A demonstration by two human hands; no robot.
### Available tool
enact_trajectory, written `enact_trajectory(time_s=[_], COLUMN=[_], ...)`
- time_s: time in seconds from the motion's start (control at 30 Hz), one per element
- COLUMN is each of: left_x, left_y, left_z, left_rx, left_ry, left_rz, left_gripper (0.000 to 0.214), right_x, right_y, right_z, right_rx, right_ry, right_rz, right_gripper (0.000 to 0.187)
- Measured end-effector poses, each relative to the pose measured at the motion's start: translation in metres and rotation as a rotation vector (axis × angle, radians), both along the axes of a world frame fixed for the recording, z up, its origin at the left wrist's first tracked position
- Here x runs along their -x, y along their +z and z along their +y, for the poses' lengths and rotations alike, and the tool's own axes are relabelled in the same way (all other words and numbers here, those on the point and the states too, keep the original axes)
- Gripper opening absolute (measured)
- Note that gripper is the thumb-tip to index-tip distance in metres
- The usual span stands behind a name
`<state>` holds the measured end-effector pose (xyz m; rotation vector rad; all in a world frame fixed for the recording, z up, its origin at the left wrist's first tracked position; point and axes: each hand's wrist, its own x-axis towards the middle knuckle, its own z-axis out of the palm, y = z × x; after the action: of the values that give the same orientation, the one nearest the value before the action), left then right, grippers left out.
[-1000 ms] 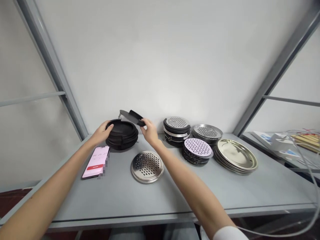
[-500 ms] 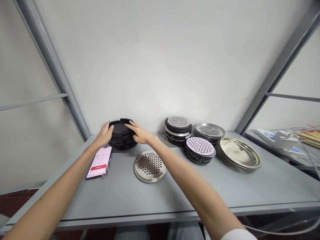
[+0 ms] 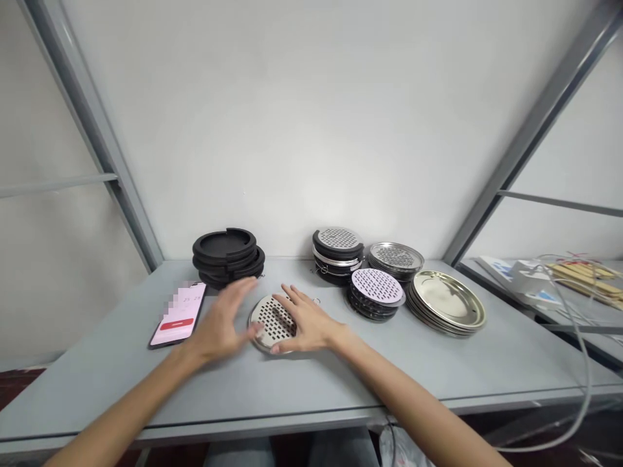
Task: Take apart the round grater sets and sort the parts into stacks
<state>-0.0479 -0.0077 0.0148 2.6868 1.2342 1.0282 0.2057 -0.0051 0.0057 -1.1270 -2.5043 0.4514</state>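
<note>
A round metal plate with slotted holes (image 3: 274,318) lies flat on the table in front of me. My right hand (image 3: 306,321) is spread over its right side, fingers apart, apparently touching it. My left hand (image 3: 220,327), a little blurred, is open at the plate's left, thumb near its edge and nothing held. Behind my left hand stands a stack of black round trays (image 3: 224,245) with raised, notched rims. The stack's upper pieces sit off-centre on the lower ones.
A phone with a timer on its screen (image 3: 181,311) lies at the left. Toward the right stand a black-and-silver stack (image 3: 338,240), a purple slotted disc (image 3: 378,285) on dark discs, clear-rimmed slotted discs (image 3: 396,256) and gold-toned metal lids (image 3: 446,297).
Both hands have left the black tray stack and moved right and nearer to me, to the slotted metal plate. The stack's upper trays now sit shifted left on the lower ones.
</note>
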Motion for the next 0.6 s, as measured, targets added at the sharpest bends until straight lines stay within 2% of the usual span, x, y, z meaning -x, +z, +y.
enact_trajectory(time_s=[0.07, 0.13, 0.23, 0.37, 0.43, 0.6], left_x=[-0.017, -0.025, -0.027, -0.027, -0.027, -0.025], left_y=[-0.022, -0.036, -0.041, -0.037, -0.037, -0.038], left_z=[-0.015, -0.017, -0.009, -0.007, -0.008, -0.008], left_rx=[0.173, 0.301, 0.398, 0.394, 0.404, 0.49], left_ry=[-0.028, 0.002, -0.038, -0.072, -0.074, -0.055], left_rz=[0.157, 0.198, 0.169, 0.025, -0.064, -0.235], left_gripper=[0.108, 0.12, 0.117, 0.113, 0.115, 0.103], right_x=[-0.007, -0.009, -0.009, -0.01, -0.009, -0.006], right_y=[-0.01, -0.012, -0.008, -0.005, -0.007, -0.009], right_z=[-0.009, -0.01, -0.008, -0.009, -0.01, -0.011], right_rx=[0.036, 0.032, 0.009, -0.09, -0.096, 0.121], right_ry=[-0.002, 0.022, 0.064, 0.07, 0.036, -0.128], right_rz=[-0.041, -0.045, -0.02, 0.102, 0.204, 0.486], right_gripper=[0.113, 0.111, 0.107, 0.075, 0.067, 0.061])
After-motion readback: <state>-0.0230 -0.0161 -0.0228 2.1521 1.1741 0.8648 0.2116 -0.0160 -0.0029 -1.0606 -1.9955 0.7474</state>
